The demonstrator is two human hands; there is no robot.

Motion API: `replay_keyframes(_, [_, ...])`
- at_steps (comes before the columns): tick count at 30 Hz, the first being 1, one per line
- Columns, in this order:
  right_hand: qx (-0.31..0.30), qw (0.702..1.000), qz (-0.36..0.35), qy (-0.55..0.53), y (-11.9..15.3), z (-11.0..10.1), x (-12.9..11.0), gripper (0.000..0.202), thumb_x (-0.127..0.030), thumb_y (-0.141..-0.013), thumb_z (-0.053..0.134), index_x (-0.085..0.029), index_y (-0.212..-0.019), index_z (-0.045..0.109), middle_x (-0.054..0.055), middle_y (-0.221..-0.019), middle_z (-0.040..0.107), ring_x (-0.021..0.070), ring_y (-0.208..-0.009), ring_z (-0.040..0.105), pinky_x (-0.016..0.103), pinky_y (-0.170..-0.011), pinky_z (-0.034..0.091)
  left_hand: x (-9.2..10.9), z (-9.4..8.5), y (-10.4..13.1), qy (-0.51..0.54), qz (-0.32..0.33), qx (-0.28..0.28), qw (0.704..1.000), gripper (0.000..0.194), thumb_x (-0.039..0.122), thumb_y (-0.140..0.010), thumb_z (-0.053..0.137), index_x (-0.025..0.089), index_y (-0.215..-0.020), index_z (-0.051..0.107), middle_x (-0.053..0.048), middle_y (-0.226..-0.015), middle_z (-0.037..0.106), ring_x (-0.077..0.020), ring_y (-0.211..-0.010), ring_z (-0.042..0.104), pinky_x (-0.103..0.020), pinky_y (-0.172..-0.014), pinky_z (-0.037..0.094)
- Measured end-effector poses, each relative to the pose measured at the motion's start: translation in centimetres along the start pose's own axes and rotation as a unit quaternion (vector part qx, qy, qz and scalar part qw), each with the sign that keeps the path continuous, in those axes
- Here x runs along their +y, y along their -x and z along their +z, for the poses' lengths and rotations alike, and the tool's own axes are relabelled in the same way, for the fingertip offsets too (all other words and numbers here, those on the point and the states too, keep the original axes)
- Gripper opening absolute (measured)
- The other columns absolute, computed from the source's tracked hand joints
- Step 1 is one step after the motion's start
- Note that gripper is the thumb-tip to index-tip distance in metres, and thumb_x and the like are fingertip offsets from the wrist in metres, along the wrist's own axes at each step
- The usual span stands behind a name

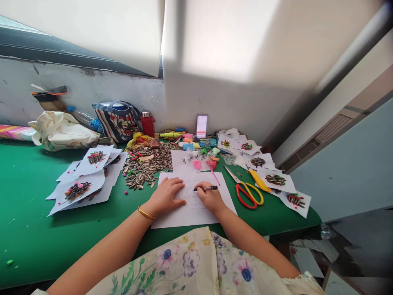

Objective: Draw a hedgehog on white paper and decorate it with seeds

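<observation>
A white sheet of paper (pixel 187 217) lies on the green table in front of me, with faint pencil-like lines drawn near its middle. Flat on the sheet's left part rests my left hand (pixel 167 196), its fingers spread and nothing in it; a gold bangle is on that wrist. My right hand (pixel 210 198) is closed around a black pen (pixel 210 188), whose tip is at the drawing, just right of my left fingers. Beyond the sheet is a smaller white paper (pixel 179 159) with pink clay lumps (pixel 197 164) and plastic bags on it.
Striped seeds (pixel 150 166) are heaped behind my left hand. Scissors (pixel 248 192) with red and yellow handles lie right of the sheet. Cards with seed figures stand in stacks at left (pixel 107 196) and right (pixel 303 200). A phone (pixel 202 125), red bottle (pixel 147 125) and bags line the wall.
</observation>
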State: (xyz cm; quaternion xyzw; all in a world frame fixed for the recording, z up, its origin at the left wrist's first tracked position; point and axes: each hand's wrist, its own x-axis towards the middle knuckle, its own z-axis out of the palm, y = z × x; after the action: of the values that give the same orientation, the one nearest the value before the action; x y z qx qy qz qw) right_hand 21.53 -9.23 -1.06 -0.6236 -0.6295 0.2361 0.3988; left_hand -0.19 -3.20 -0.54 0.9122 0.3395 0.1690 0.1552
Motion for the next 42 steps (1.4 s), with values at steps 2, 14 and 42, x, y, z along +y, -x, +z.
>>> replay_keyframes(2, [-0.001,1.0,0.002,-0.001,0.01,-0.04,-0.01,0.022,-0.021,-0.082,0.048,-0.023,-0.085,0.069,0.001,-0.082,0.07,0.0192,-0.079,0.064,0.03,-0.074,0.049,-0.07,0.03,0.01,-0.002,0.001,-0.001,1.0,0.063,0.053,-0.073,0.073,0.026,-0.129,0.059,-0.01,-0.137,0.056,-0.0316,-0.133,0.044,-0.054,-0.117,0.02])
replay_keyframes(14, [0.0,1.0,0.001,-0.009,0.11,-0.17,-0.27,0.021,-0.02,-0.079,0.048,-0.023,-0.081,0.069,0.001,-0.081,0.07,0.0194,-0.078,0.063,0.03,-0.073,0.048,-0.14,0.15,0.05,-0.012,0.0,-0.004,1.0,0.064,0.054,-0.074,0.072,0.025,-0.129,0.059,-0.01,-0.139,0.055,-0.0313,-0.134,0.043,-0.054,-0.117,0.021])
replay_keyframes(42, [0.006,1.0,0.004,-0.024,0.49,-0.15,0.02,0.02,-0.016,-0.075,0.047,-0.022,-0.073,0.067,0.0,-0.078,0.069,0.0186,-0.077,0.062,0.029,-0.074,0.048,-0.11,0.11,-0.02,-0.007,0.001,0.003,1.0,0.064,0.051,-0.072,0.074,0.024,-0.128,0.06,-0.01,-0.138,0.056,-0.0318,-0.133,0.044,-0.054,-0.117,0.022])
